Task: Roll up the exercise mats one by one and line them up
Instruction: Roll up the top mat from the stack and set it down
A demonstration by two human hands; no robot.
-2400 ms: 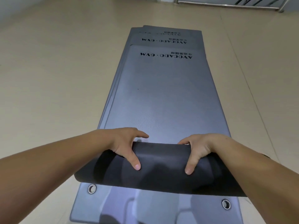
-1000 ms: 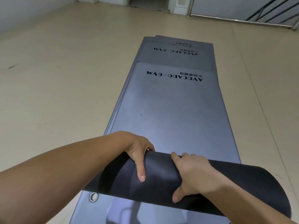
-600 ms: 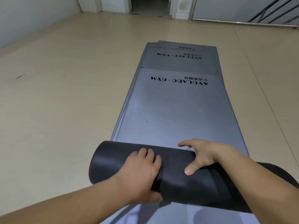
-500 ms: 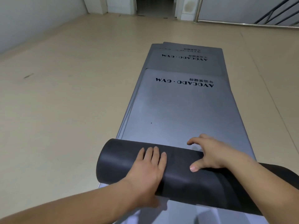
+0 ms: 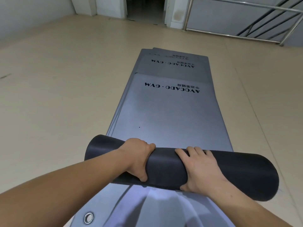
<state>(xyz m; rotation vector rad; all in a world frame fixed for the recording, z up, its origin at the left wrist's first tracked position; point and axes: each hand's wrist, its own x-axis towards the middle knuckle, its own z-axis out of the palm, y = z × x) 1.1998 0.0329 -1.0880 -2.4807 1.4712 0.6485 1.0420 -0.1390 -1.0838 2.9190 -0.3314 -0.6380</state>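
Observation:
A stack of grey exercise mats (image 5: 170,115) printed with "AVOCADO · GYM" lies flat on the floor and stretches away from me. The near end of the top mat is wound into a thick roll (image 5: 165,166) that shows its black underside and lies across the stack. My left hand (image 5: 137,159) wraps over the roll left of centre, fingers curled over the far side, thumb on the near side. My right hand (image 5: 198,167) presses on top of the roll right of centre. The mat underneath (image 5: 157,208) shows near me, with a metal eyelet (image 5: 88,217).
Beige floor (image 5: 62,99) surrounds the mats on both sides. A dark doorway (image 5: 145,7) and white walls stand at the far end. A metal stair railing (image 5: 246,17) runs along the far right.
The roll has grown thicker and moved forward along the mat. My left hand shifted from lying flat on top to gripping around the roll, and my right hand came back onto the top.

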